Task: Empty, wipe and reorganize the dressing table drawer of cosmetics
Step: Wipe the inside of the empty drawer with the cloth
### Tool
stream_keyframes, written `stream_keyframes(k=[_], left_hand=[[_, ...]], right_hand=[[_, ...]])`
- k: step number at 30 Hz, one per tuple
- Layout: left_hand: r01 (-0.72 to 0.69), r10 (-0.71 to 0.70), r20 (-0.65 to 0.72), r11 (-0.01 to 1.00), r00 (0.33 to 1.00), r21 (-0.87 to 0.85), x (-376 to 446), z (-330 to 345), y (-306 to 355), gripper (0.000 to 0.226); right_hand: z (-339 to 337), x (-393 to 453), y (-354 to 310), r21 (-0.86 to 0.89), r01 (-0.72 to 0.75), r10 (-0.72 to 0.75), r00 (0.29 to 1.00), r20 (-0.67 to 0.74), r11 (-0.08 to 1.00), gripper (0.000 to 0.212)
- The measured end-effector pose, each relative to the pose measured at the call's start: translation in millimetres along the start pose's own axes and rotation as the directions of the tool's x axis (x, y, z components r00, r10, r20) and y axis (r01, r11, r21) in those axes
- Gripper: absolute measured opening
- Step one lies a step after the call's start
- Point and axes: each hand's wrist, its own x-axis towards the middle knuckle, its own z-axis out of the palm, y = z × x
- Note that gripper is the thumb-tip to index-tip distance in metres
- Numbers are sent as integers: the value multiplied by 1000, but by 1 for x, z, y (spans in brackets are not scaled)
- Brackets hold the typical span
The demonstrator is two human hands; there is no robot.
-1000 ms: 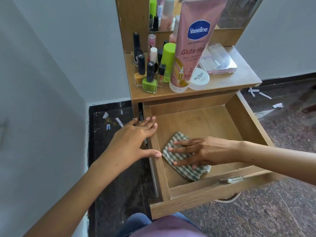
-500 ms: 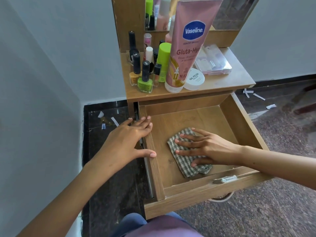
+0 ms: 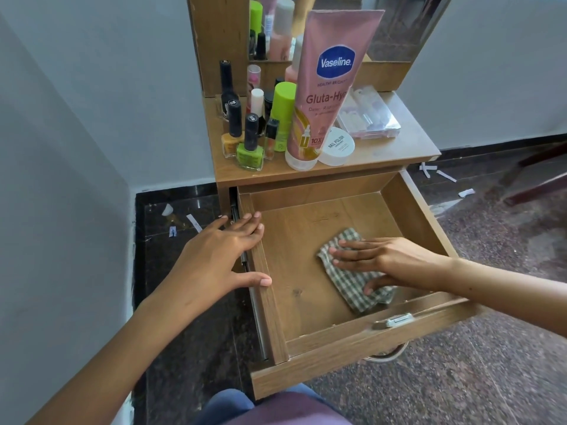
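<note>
The wooden drawer [image 3: 306,305] is pulled out and holds only a green checked cloth [image 3: 348,280] lying on its floor right of centre. My right hand [image 3: 380,262] presses flat on the cloth, fingers spread and pointing left. My left hand [image 3: 221,256] grips the drawer's left wall, thumb inside and fingers over the top edge. On the tabletop [image 3: 399,151] stand a pink Vaseline tube [image 3: 328,87], a white nail polish remover jar [image 3: 337,146], a green nail polish bottle [image 3: 250,151], a yellow one [image 3: 232,139], a green-capped bottle [image 3: 282,115] and a clear plastic case [image 3: 368,118].
A mirror [image 3: 337,23] rises behind the cosmetics. A grey wall stands close on the left. Paper scraps [image 3: 193,222] lie on the dark floor left of the table and more scraps [image 3: 445,176] to the right. A metal handle [image 3: 386,357] hangs under the drawer front.
My right hand has slid the cloth from the drawer's left side toward the right. My left hand has stayed on the drawer's left wall.
</note>
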Motion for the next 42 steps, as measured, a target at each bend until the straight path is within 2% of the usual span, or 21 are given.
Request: stream_keyframes(k=[3,5,11,15,17,19,22,24,25,27,30,32,34,37,42], left_hand=[[5,-5,-17,1000,1000,2,-1,-1,0,90],[13,-13,-9,1000,1000,7,-1,-2,2,90],[16,-16,-4,999,1000,50,-1,-4,2,90],[31,-31,-10,998,999,57,-3,-7,6,88],[25,-24,-14,999,1000,44,-3,-7,5,88],[15,-14,-18,999,1000,39,-3,-6,4,88],[-1,2,-21,999,1000,38,-2,-5,2,90],[-13,14,-19,998,1000,56,-1,-4,2,90],[-13,14,-14,998,1000,55,-1,-4,2,91],[-15,16,-23,999,1000,29,-1,-7,4,93],[-1,0,-55,1000,999,-27,-3,-9,7,89],[-1,1,-40,1000,999,-3,-3,-9,8,88],[-14,14,-37,1000,999,-13,-2,-7,6,91],[-27,26,-28,1000,999,-14,-2,-6,3,97],[-42,40,-83,999,996,-23,-2,-3,2,93]], right_hand=[[-4,-11,7,133,-117,116,993,15,984,77],[-2,-11,4,188,-136,132,991,35,973,76],[7,5,-11,157,-105,97,993,60,982,75],[-3,-11,-1,141,-250,231,962,143,958,74],[-9,-18,1,98,-355,325,915,237,930,75],[-11,-15,-7,138,-486,425,846,322,863,76],[-11,12,-35,303,-735,558,665,496,607,81],[-12,36,-55,305,-841,622,537,570,446,87],[-14,48,-65,292,-864,634,500,591,409,91],[-15,63,-81,298,-861,614,504,608,412,98],[-13,62,-93,334,-812,555,575,601,479,98],[-11,52,-86,336,-791,525,597,607,511,96],[-11,41,-71,310,-796,533,586,611,520,95],[-21,25,-50,316,-820,560,561,609,478,91],[-40,25,-54,365,-827,498,552,669,428,88]])
